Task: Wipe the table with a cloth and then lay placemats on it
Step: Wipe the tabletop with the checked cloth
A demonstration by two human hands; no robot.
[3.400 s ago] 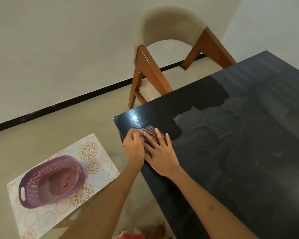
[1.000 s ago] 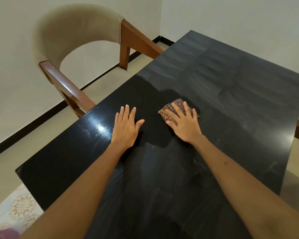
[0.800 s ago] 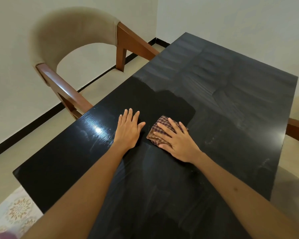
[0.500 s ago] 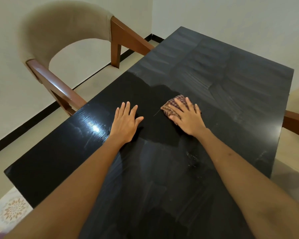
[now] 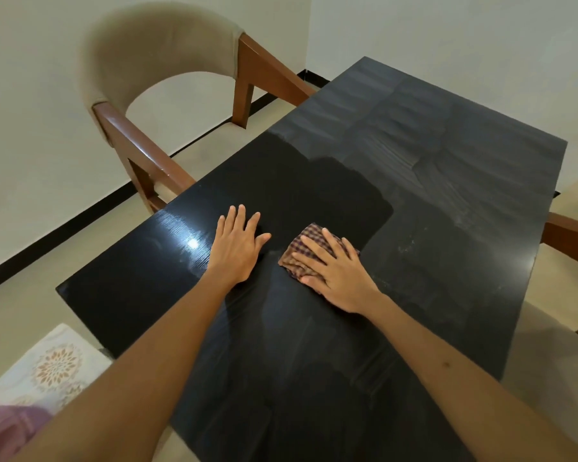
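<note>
A: Where is the cloth (image 5: 306,253)?

B: It lies folded on the black desk (image 5: 447,181), near the middle, under the right hand (image 5: 339,271). The hand presses it flat; its fingers (image 5: 314,250) are spread open across the checked fabric, not curled around it.

A: And the other hand?

B: The left hand (image 5: 236,250) rests palm down on the bare desk just beside the cloth, apart from it, fingers stretched open and holding nothing.

A: What does the desk look like?

B: A darker, glossy patch runs beyond the hands; the far part shows dull grey streaks.

A: Anything around it?

B: A chair (image 5: 167,78) with a beige back stands at the left edge. A patterned mat (image 5: 44,368) lies lower left, with something purple (image 5: 4,425) on it, cut off by the frame.
</note>
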